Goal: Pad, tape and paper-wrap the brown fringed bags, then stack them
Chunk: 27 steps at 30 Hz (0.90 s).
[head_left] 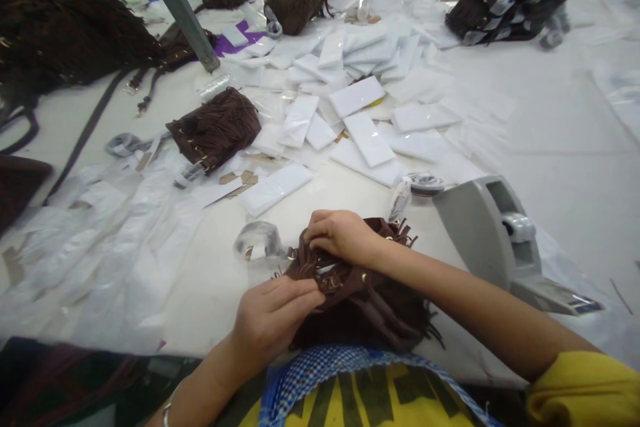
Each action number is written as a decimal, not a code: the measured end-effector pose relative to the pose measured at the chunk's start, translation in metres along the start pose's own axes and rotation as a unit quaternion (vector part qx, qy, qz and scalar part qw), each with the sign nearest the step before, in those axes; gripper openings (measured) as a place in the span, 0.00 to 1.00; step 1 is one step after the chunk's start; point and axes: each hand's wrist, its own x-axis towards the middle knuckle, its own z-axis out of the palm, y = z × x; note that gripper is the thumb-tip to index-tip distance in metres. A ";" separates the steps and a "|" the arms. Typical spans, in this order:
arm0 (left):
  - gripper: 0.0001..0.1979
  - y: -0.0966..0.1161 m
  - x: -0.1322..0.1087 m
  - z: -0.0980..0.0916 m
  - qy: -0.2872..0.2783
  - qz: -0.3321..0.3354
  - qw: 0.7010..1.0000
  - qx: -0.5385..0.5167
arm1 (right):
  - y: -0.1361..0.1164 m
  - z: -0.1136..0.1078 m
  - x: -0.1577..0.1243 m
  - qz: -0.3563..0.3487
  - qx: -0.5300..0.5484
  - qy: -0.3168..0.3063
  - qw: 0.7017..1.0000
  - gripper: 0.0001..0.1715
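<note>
A dark brown fringed handbag (370, 310) lies at the table's near edge, right in front of my body. At its top opening my left hand (280, 313) pinches the near-left rim, close to a shiny metal fitting. Across the bag reaches my right hand (343, 237), its fingers curled over the far rim. Clear plastic wrap (260, 240) covers a rolled strap end left of the bag. Another wrapped strap coil (424, 183) sits behind it. The inside of the bag is mostly hidden by my hands.
A grey tape dispenser (493, 237) stands at the right. White flat packets (367, 137) are heaped mid-table. Another fringed bag (217, 127) lies left of them, beside clear plastic bags (100, 253). A metal post (175, 7) rises at the back left. Co-workers' hands handle bags across the table.
</note>
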 end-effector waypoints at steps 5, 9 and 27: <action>0.10 -0.001 -0.005 0.005 -0.004 -0.028 0.999 -0.028 | 0.009 -0.007 -0.001 0.029 0.087 0.003 0.996 0.11; 0.10 -0.002 -0.005 0.009 0.001 0.000 1.000 -0.007 | 0.008 -0.013 -0.008 0.057 -0.059 -0.019 0.996 0.08; 0.10 0.009 0.005 -0.008 -0.073 0.024 0.997 -0.027 | 0.007 0.008 -0.001 0.026 -0.153 -0.114 0.981 0.08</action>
